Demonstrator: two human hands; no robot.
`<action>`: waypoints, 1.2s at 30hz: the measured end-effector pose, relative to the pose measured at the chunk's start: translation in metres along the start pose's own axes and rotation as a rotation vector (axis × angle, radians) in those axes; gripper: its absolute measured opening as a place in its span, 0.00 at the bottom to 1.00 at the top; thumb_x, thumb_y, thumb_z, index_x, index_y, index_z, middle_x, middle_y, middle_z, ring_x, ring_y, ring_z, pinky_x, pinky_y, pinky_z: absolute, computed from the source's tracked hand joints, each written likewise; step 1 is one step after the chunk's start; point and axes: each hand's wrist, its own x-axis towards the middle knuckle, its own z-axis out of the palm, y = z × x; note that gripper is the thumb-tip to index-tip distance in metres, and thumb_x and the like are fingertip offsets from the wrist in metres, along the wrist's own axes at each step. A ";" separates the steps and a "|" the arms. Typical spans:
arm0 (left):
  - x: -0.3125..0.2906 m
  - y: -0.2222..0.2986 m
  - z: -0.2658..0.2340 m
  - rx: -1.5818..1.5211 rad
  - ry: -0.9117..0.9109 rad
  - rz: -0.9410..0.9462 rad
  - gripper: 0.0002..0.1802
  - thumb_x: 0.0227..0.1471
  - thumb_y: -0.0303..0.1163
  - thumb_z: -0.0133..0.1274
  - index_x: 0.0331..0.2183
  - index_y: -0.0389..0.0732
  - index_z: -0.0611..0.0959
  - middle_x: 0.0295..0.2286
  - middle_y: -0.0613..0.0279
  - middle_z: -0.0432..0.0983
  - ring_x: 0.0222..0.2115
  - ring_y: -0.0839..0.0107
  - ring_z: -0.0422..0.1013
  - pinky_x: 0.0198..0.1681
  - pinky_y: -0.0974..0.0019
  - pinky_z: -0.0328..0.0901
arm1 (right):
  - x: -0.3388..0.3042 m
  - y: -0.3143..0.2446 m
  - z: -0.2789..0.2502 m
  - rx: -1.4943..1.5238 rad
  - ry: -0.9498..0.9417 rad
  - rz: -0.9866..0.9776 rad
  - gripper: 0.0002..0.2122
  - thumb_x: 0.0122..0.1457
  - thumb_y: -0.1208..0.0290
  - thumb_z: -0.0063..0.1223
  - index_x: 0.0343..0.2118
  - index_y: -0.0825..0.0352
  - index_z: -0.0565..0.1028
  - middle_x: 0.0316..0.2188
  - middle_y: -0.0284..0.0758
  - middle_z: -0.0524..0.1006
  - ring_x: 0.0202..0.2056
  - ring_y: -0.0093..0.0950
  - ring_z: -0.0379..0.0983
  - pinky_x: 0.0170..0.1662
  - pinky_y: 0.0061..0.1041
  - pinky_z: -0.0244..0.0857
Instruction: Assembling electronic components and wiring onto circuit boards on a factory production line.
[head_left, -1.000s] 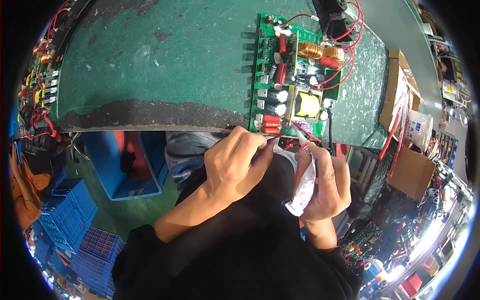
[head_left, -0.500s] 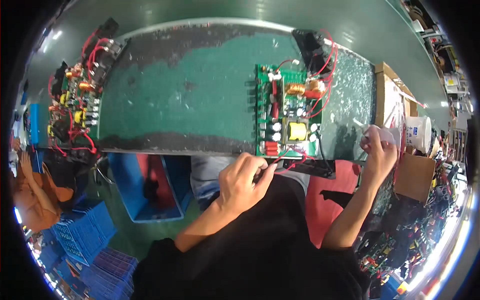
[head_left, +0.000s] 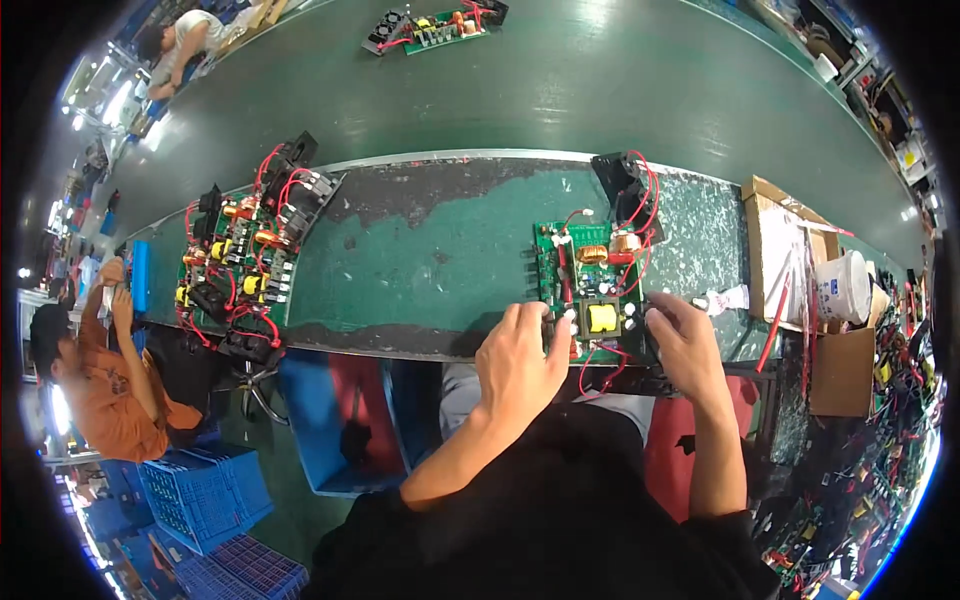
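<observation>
The circuit board (head_left: pixel 582 272) is lying between your left hand (head_left: pixel 520 362), overlapping its near-left corner, and right hand (head_left: pixel 690 350), beside its right edge, long axis running away from you. Clamping is not discernible.

1 head-worn fisheye looks down at hands (head_left: pixel 520 362).

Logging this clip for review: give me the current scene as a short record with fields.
Left hand: at the near left corner of the green circuit board, grip unclear
Right hand: beside its right edge, grip unclear
Right of board: white tube lying on the bench
Beyond tube: cardboard box, white tub
Bench's left end: cluster of wired boards
Nearby person: orange clothing, left
</observation>
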 end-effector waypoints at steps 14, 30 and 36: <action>-0.017 -0.104 -0.116 0.087 0.624 -0.341 0.14 0.60 0.30 0.49 0.43 0.32 0.80 0.40 0.48 0.78 0.39 0.58 0.75 0.43 0.60 0.68 | 0.048 -0.108 0.173 0.735 -0.469 0.015 0.20 0.56 0.81 0.47 0.53 0.83 0.65 0.46 0.49 0.75 0.49 0.35 0.73 0.55 0.29 0.66; -0.147 -0.244 -0.171 0.555 1.081 -0.632 0.23 0.62 0.42 0.49 0.26 0.31 0.76 0.19 0.60 0.66 0.20 0.70 0.61 0.24 0.64 0.59 | 0.387 -0.247 0.184 -0.250 0.253 -0.663 0.11 0.57 0.73 0.46 0.38 0.69 0.78 0.31 0.47 0.79 0.36 0.45 0.78 0.41 0.38 0.70; -0.236 -0.269 -0.166 0.475 1.056 -0.929 0.28 0.64 0.40 0.46 0.17 0.30 0.74 0.12 0.59 0.63 0.14 0.67 0.58 0.20 0.57 0.53 | 0.498 -0.274 0.221 -0.860 0.181 -0.845 0.17 0.52 0.79 0.50 0.47 0.62 0.74 0.45 0.39 0.76 0.50 0.36 0.73 0.48 0.40 0.69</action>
